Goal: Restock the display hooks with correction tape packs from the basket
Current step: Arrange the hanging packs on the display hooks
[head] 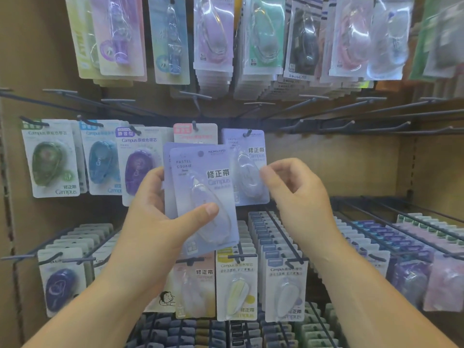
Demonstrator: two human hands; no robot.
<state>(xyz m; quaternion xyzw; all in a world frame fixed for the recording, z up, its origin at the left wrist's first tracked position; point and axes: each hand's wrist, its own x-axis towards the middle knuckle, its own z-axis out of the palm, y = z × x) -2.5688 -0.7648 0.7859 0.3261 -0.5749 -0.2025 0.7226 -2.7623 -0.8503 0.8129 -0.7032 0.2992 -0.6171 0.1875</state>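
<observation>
Middle row of the display rack point(326, 169), centre. Left hand point(160, 212) grips a small stack of lavender correction tape packs point(200, 177), two cards visible and the front one slightly offset. Thumb lies across the front blister and the fingers wrap behind the left edge. The stack is tilted a little and held in front of the rack, overlapping the pink pack point(195, 133) hanging behind it. Just right of the stack, one matching lavender pack point(251, 167) hangs on its hook point(247, 133). Right hand point(296, 194) has loosely curled fingers, with forefinger and thumb tips at that hung pack's right edge. Cannot tell whether it is pinching or only touching. Along the same row toward the rack's left edge hang a purple pack point(136, 167), a blue pack point(100, 159) and a green pack point(49, 162). Toward the right edge, bare hooks point(351, 126) jut out. The top row point(213, 41) is full of blister packs. The bottom row point(283, 285) is densely stocked with long files of packs.
</observation>
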